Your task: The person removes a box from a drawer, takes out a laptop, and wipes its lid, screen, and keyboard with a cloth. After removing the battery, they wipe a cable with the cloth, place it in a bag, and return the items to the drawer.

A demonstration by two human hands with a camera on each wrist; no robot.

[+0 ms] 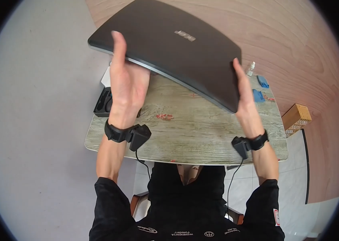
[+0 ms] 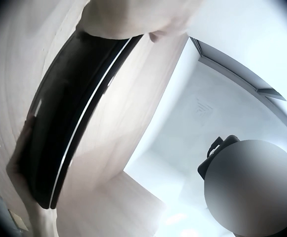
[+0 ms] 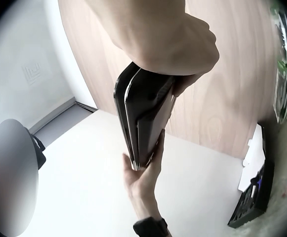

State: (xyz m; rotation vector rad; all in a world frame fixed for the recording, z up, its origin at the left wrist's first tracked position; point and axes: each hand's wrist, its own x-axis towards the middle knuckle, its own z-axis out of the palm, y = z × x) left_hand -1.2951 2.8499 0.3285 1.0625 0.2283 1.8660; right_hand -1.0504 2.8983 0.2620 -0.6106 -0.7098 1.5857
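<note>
A closed dark laptop (image 1: 169, 44) with a logo on its lid is held in the air above the table, tilted, by both hands. My left hand (image 1: 128, 82) grips its left part, thumb over the lid and fingers underneath. At the opposite end my right hand (image 1: 245, 86) holds the right edge, thumb along the lid's side. In the left wrist view the laptop (image 2: 64, 108) shows edge-on, lid and base together. The right wrist view shows the underside of the laptop (image 3: 151, 121), with the left hand (image 3: 142, 182) at its far end.
Below is a wood-patterned table (image 1: 193, 140). An opened black box (image 1: 103, 102) stands at its left edge. At the right back are a small clear bottle (image 1: 251, 68) and blue items (image 1: 262, 82). A wooden box (image 1: 297, 117) stands beyond the table's right edge.
</note>
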